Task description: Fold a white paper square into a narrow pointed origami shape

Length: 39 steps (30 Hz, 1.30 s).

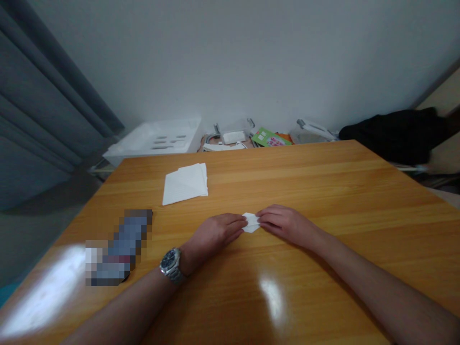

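A small folded piece of white paper (251, 222) lies on the wooden table (305, 177), between my two hands. My left hand (220, 231), with a metal watch (171, 263) on its wrist, has its fingers together on the paper's left edge. On the right edge, the closed fingers of my right hand (282, 223) hold the same piece. The fingertips hide both ends of it. Farther back to the left, a stack of white paper sheets (185, 184) lies flat, with neither hand touching it.
A blurred-out dark object (125, 247) lies at the table's left. Beyond the far edge are a white foam tray (154, 139), a green booklet (269, 138) and assorted small items. Black cloth (391, 136) is at the right, a grey curtain (43, 96) at the left.
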Available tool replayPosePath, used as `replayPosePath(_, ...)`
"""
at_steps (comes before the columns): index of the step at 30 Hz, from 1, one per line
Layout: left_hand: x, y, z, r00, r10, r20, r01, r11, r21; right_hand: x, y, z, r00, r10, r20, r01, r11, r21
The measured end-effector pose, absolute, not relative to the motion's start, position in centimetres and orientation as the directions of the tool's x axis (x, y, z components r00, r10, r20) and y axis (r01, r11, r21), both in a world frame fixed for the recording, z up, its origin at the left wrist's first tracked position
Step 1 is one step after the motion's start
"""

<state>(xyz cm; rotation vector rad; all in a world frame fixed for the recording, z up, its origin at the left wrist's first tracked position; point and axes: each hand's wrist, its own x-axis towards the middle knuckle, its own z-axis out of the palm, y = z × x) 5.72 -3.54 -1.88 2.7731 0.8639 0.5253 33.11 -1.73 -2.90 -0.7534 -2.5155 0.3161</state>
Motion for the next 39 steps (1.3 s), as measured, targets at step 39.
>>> replayPosePath(39,5.9,-3.7,-1.7,0.643,0.661,0.386,0.545,-0.749,0.376,32.2,-2.4,-2.2,-0.582,0.718,0.382,0.519,0.689,-0.506)
